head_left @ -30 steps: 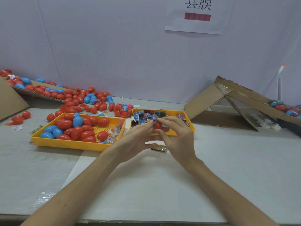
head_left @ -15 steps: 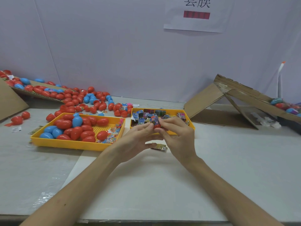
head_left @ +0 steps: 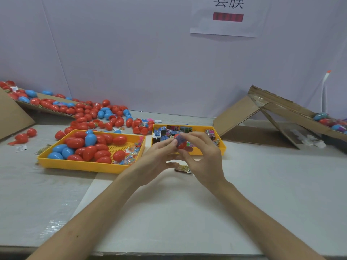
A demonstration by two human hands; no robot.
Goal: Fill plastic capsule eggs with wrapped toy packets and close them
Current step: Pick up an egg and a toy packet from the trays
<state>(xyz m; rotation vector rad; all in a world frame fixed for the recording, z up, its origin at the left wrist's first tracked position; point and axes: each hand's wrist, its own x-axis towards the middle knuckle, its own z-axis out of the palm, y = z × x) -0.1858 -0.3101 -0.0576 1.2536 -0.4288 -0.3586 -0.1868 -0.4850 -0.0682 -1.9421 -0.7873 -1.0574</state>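
Hand-packing station in a small workshop or factory: a white worktable (head_left: 262,203) stands against a plain pale partition (head_left: 131,62) that carries a printed paper sign (head_left: 228,25) in Chinese characters. Stock sits in two yellow plastic bins, the left tray (head_left: 84,166) holding red and blue capsule eggs (head_left: 90,145), the right tray (head_left: 223,145) holding wrapped toy packets (head_left: 165,132). A bulk heap of loose eggs (head_left: 88,117) lies at rear left, and a propped cardboard ramp (head_left: 281,104) stands at right.

The capsule eggs (head_left: 75,142) are glossy moulded plastic. The yellow trays (head_left: 84,166) are smooth plastic. The toy packets (head_left: 163,132) have shiny printed film. The cardboard (head_left: 236,117) is matt, rough-edged. The tabletop (head_left: 262,184) is matt.
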